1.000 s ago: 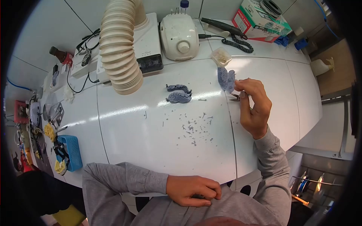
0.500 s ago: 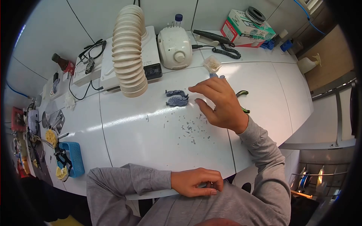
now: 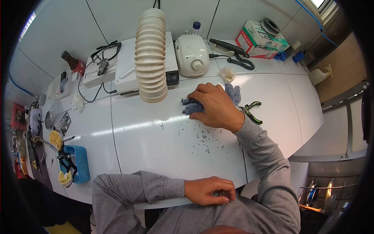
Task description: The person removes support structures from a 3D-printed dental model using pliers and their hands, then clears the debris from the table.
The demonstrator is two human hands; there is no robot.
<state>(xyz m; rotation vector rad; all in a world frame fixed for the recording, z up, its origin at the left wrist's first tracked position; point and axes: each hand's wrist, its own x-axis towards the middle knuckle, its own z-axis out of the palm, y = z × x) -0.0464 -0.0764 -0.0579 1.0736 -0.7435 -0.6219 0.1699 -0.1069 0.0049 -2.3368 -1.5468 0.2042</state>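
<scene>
Two blue-grey dental models lie side by side on the white bench. My right hand (image 3: pixel 216 106) reaches over them from the right, its thumb on the near dental model (image 3: pixel 192 109) and its fingers over the far dental model (image 3: pixel 187 101). The hand covers their right ends. Just beyond the hand stand more blue-grey dental models (image 3: pixel 233 93). Pliers with green and black handles (image 3: pixel 252 113) lie to the right of the wrist. My left hand (image 3: pixel 210 190) rests at the bench's front edge with loosely curled fingers; nothing shows in it.
Grey scraps (image 3: pixel 204 138) litter the bench. A ribbed white hose (image 3: pixel 150 58) hangs at the back, beside a white control unit (image 3: pixel 191 56). A handpiece (image 3: pixel 228 46) and a small tray (image 3: pixel 227 74) lie behind my right hand. A blue basket (image 3: pixel 81 163) stands left.
My right hand has moved left and closed over the pair of dental models. The pliers and the dental models behind the hand show more fully. The view has shifted slightly; my left hand stays curled.
</scene>
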